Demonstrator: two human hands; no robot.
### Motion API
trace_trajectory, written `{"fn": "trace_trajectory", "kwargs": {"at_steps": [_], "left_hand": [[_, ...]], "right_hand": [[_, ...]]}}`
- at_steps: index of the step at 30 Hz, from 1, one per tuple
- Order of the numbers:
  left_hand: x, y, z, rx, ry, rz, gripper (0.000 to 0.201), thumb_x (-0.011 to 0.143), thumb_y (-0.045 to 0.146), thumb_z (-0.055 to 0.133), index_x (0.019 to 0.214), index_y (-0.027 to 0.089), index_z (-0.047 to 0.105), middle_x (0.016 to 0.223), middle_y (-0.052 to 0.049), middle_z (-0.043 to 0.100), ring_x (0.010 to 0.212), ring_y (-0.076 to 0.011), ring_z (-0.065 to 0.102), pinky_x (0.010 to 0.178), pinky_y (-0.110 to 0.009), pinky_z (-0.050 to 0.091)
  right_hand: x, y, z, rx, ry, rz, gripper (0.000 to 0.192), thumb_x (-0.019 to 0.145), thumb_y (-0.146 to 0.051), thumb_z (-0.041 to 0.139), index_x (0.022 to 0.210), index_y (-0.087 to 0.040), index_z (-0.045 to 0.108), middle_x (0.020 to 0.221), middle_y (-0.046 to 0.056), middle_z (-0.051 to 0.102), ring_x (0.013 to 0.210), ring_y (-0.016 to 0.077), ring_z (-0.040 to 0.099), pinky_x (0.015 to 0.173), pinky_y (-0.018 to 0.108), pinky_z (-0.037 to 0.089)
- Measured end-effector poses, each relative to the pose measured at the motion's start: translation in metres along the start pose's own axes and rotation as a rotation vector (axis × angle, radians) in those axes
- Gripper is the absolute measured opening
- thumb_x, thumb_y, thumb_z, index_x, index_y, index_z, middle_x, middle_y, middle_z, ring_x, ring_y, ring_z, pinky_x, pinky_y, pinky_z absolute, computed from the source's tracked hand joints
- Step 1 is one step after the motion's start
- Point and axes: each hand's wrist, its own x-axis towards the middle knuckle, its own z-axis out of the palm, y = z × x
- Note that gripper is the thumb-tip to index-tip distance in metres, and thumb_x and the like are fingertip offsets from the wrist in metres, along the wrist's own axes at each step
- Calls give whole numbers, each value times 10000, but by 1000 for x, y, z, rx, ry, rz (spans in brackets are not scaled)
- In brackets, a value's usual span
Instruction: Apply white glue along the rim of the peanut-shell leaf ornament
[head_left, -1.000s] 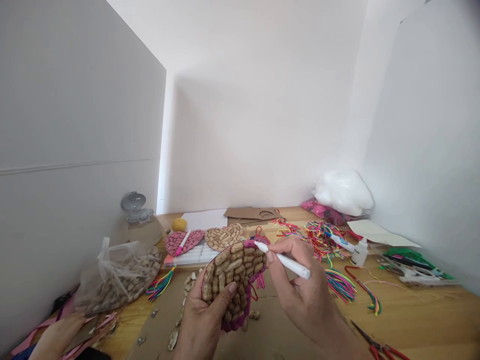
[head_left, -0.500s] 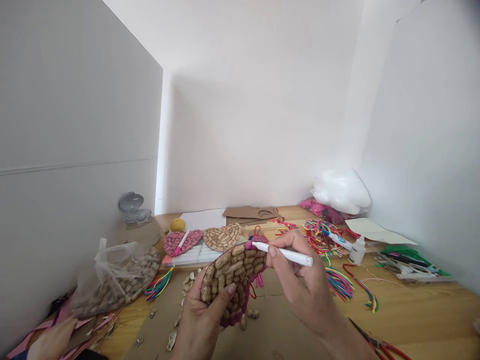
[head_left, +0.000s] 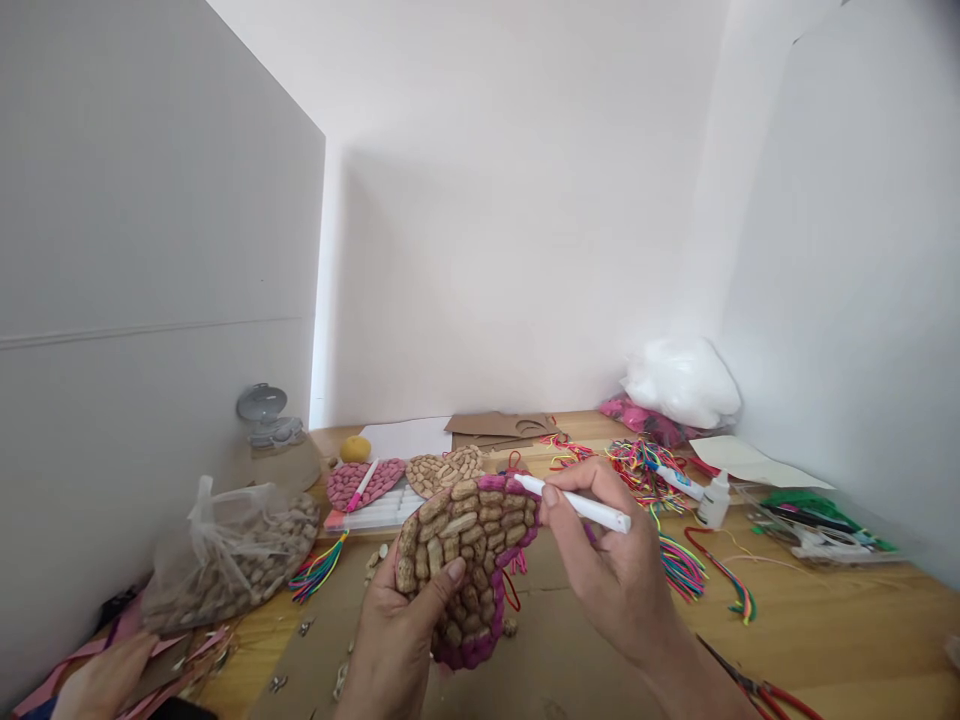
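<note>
My left hand (head_left: 409,625) grips a heart-like plaque covered in peanuts (head_left: 469,560), thumb on its front and fingers behind. Purple colour runs along its top right and lower edges; the middle is natural tan. Between thumb and fingers, my right hand (head_left: 607,550) holds a white marker (head_left: 581,505), its tip at the purple upper edge of the plaque. A red cord loop (head_left: 511,592) shows behind the plaque. Beyond lie a pink peanut heart (head_left: 341,487) with a pink-and-white marker (head_left: 364,487) on it, and a plain peanut heart (head_left: 442,472).
A plastic bag of peanuts (head_left: 232,570) stands left, near another person's hand (head_left: 105,680). Colourful cords (head_left: 637,470), a glue bottle (head_left: 714,500) and red-handled scissors (head_left: 765,690) lie right. Brown cardboard (head_left: 555,650) covers the table's middle. Partition walls enclose both sides.
The peanut plaque has turned and tilted, showing more of its front and purple lower edge. The marker tip has shifted slightly right along the top edge, where more purple shows.
</note>
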Motion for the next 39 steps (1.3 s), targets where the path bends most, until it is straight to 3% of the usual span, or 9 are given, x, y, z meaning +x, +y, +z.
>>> {"fn": "trace_trajectory", "kwargs": {"at_steps": [6,10,14,19,24,30,33,39], "left_hand": [[5,-2,-1,-87,-19,-38,916,664,271,881,1468,266,444,1213,-104,727,1076,-270,705,878,-327,588],[5,-3,-2,-51,-30,12,875,694,271,863,1464,262,449,1212,-103,728,1065,-262,707,832,-299,599],[2,-2,-2,67,-42,84,728,703,315,854,1364,207,570,1153,-118,747,971,-276,732,738,-286,612],[1,1,-1,114,-11,128,676,684,315,868,1299,180,621,1144,-115,751,1011,-283,723,791,-293,612],[7,5,0,-83,7,12,854,669,249,875,1432,271,492,1185,-82,741,1071,-265,710,882,-320,594],[15,2,-6,-171,26,-203,744,744,160,801,1417,274,504,1229,-97,719,1065,-253,717,935,-356,583],[16,-1,-7,-175,16,-220,727,744,134,790,1406,253,513,1233,-109,717,1046,-257,724,917,-360,593],[13,-2,-6,-200,-4,-229,765,736,130,793,1429,218,481,1216,-126,721,1057,-269,720,925,-365,590]], "right_hand": [[0,6,2,-76,-11,-53,85,929,-276,563,877,-214,588,813,38,630,796,194,568,674,312,426],[-1,7,4,-118,-31,-84,83,930,-261,556,866,-218,584,808,18,610,811,192,550,747,333,406],[-1,7,6,-171,-45,-107,72,930,-245,557,869,-219,584,802,1,609,796,182,536,768,340,379],[3,9,3,-305,45,-232,63,900,-205,576,837,-208,580,787,1,624,768,177,541,781,355,352],[5,9,-3,-199,86,-88,82,921,-285,586,871,-223,605,805,18,648,783,190,575,759,338,411],[5,9,-3,9,49,8,127,946,-339,583,929,-213,597,800,15,644,720,160,588,669,285,454],[4,8,-2,5,60,1,132,938,-344,598,922,-213,608,819,19,648,751,163,596,691,288,461],[0,9,2,-23,-38,9,121,944,-335,582,949,-217,604,801,25,643,730,177,590,653,302,449]]}}
